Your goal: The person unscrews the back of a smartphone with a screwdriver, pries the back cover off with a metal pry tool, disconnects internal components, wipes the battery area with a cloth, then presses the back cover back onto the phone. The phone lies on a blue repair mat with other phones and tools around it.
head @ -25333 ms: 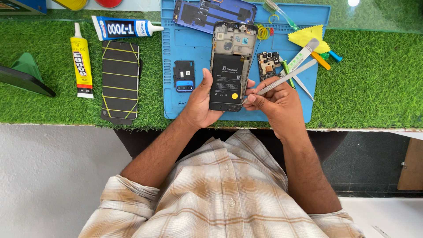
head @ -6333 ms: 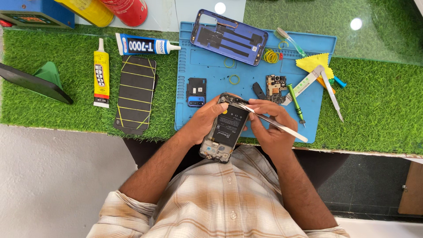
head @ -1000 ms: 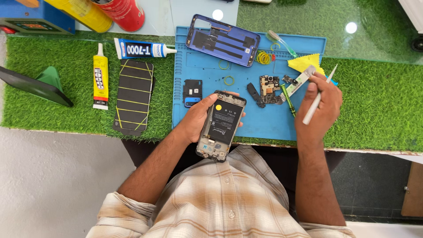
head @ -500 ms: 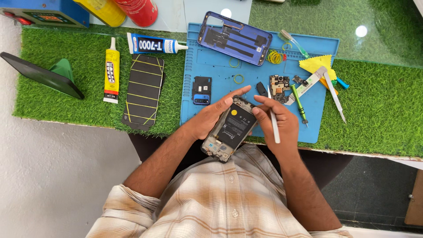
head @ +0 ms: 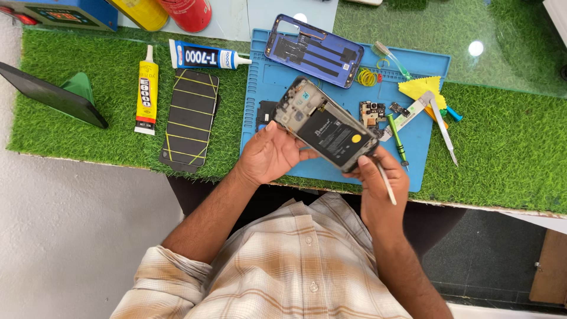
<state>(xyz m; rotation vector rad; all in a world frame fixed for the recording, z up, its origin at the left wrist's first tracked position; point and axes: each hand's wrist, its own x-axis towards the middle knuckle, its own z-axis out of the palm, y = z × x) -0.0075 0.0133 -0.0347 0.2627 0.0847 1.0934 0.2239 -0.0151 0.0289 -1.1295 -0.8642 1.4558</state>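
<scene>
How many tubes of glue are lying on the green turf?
2. A yellow glue tube lies upright left of the taped black panel; a blue-and-white glue tube lies sideways above that panel. Others may sit beyond the frame.

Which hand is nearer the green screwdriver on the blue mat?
Right. The right hand sits just below-left of the green screwdriver, apart from it, with its grip on the opened phone and a thin tool. The left hand holds the phone's far side, farther away.

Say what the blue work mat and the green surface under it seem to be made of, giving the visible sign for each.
Blue mat: probably silicone or soft rubber, matte, with moulded compartments and rounded edges. Green surface: artificial grass, likely plastic fibres, shown by its uniform tufted pile.
</scene>
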